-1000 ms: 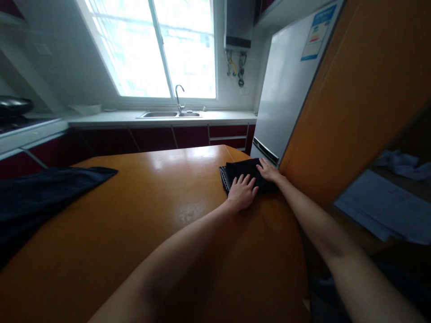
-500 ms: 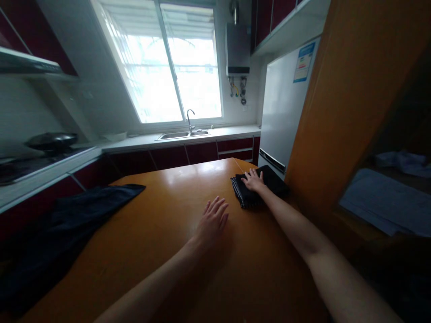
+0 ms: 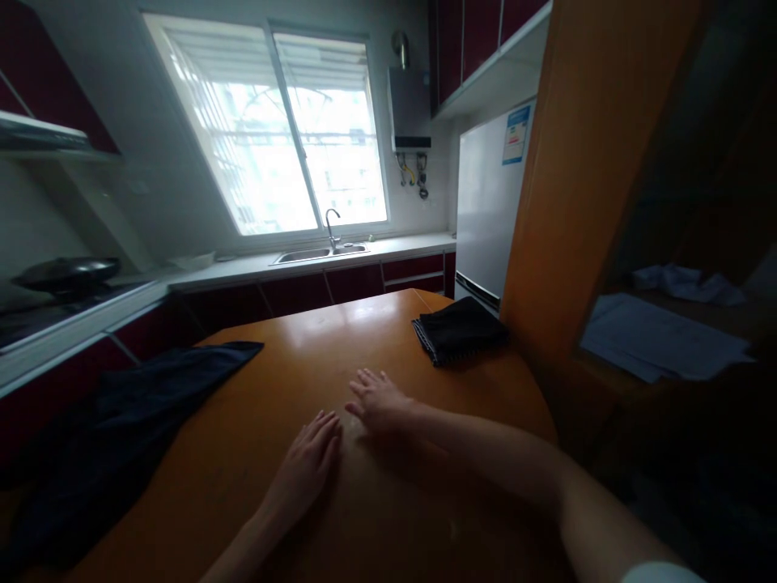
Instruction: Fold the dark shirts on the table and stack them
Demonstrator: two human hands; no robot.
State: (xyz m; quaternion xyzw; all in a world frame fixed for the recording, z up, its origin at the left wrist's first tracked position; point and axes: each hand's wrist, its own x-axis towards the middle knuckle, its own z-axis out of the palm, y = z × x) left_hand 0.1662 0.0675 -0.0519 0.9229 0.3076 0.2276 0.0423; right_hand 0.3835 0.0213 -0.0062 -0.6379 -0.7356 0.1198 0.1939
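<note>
On tbl | blk cloth, long axis ~L–R | L fingers tog., R fingers apart

Sticker: on fridge, upper right of door; blue and white, small red mark.
Sticker print: too small to read.
Other lettering: none legible.

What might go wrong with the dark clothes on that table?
The dark blue garment lies along the left edge of the wooden table and seems to hang over it, so it might slide off. The folded black garment sits near the right edge, so a careless sweep of the right hand could muss its neat layers or nudge it over the side.
</note>
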